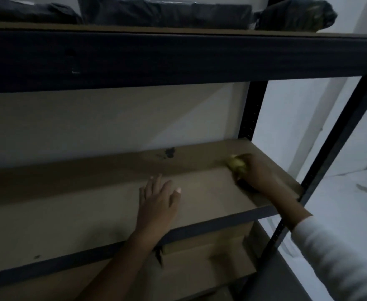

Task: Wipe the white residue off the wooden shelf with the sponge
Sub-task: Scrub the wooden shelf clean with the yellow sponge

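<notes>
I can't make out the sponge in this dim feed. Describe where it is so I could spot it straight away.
Start at the wooden shelf, the middle board of the dark metal rack. Follow it to its right end, where the right hand with the white sleeve presses down near the back. The sponge is the small yellow-green lump at that hand's fingertips, the only bright thing on the board; the left hand lies flat and empty nearby.

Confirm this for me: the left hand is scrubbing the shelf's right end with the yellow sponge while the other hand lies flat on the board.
Wrong on one point: it is the right hand that presses the yellow sponge on the right end of the wooden shelf. The left hand is the one lying flat on the board, fingers spread. The head view shows this.
</notes>
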